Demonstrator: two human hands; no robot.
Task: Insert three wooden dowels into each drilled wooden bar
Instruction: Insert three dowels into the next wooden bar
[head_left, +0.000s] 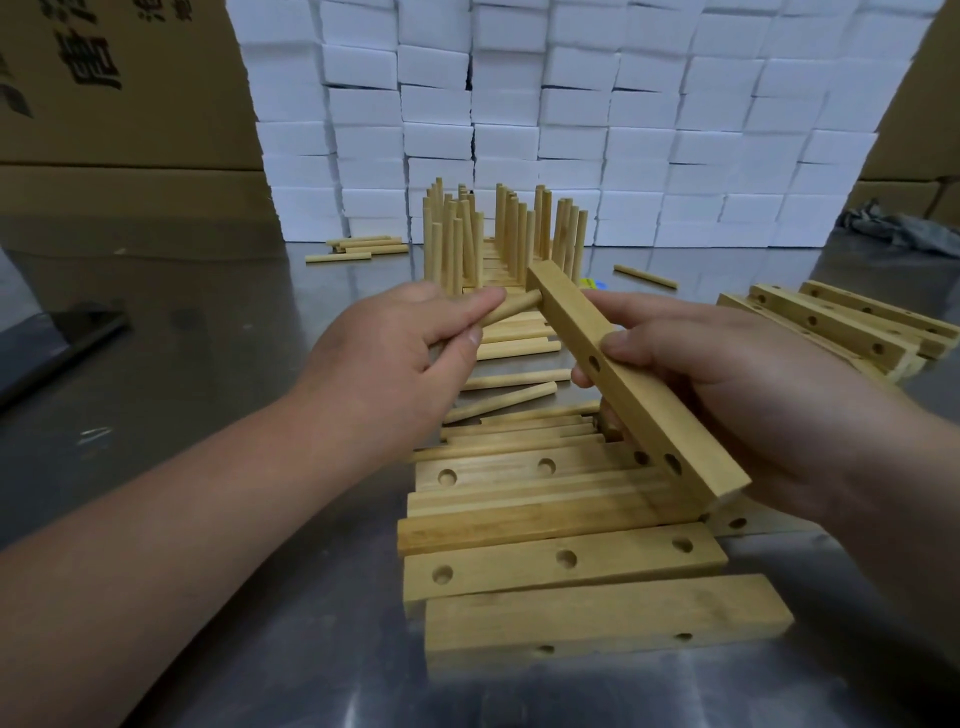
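Observation:
My right hand (727, 384) grips a drilled wooden bar (639, 395), held above the table and slanting from far left to near right, holes facing left. My left hand (410, 358) pinches a wooden dowel (511, 309) whose tip meets the bar's far hole. Two more holes on the bar show open, one by my right thumb and one near its lower end. Loose dowels (509, 376) lie on the table under my hands. Several drilled bars (561, 558) lie stacked in front of me. Behind stand finished bars with upright dowels (498, 234).
Another pile of drilled bars (841, 325) lies at the right. A few stray dowels (363, 247) rest at the back left and one at the back right (645, 276). A wall of white boxes (545, 119) and cardboard boxes (119, 104) close the back of the steel table (218, 364).

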